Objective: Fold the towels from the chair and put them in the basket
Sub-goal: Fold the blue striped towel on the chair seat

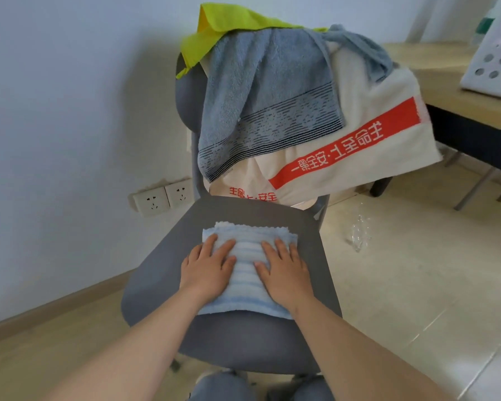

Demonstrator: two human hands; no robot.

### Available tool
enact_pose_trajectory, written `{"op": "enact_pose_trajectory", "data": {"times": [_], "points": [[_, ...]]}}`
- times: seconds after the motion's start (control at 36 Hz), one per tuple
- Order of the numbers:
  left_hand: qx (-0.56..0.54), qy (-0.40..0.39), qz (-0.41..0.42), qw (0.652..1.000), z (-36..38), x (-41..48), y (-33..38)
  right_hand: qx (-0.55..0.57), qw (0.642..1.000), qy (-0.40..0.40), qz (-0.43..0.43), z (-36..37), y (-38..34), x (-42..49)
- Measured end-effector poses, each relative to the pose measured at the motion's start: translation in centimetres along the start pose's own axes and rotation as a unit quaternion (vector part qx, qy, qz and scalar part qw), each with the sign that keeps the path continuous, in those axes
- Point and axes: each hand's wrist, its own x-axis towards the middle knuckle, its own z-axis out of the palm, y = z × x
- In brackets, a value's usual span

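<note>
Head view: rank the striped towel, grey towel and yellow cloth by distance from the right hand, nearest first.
1. Striped towel, flat on the seat, directly under the right hand.
2. Grey towel, draped over the chair back.
3. Yellow cloth, at the very top, behind the grey towel.

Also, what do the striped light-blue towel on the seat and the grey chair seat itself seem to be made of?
The folded striped light-blue towel looks like soft terry or microfibre: fuzzy pile, zigzag-cut far edge. The grey chair seat looks like smooth matte moulded plastic: even surface, no visible weave, though I cannot be sure.
</note>
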Motion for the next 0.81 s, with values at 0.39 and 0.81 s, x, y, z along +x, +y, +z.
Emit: {"op": "enact_pose_trajectory", "data": {"times": [0.39, 0.81], "points": [[-0.203, -0.023, -0.200, 0.958, -0.9, -6.8, 1.9, 0.230, 0.954, 0.068, 0.180, -1.4, -0.2, -7.9], [-0.455, -0.100, -0.212, 0.859, -2.0, -8.9, 1.2, 0.583, 0.784, 0.000, 0.210, -2.4, 1.1, -10.4]]}}
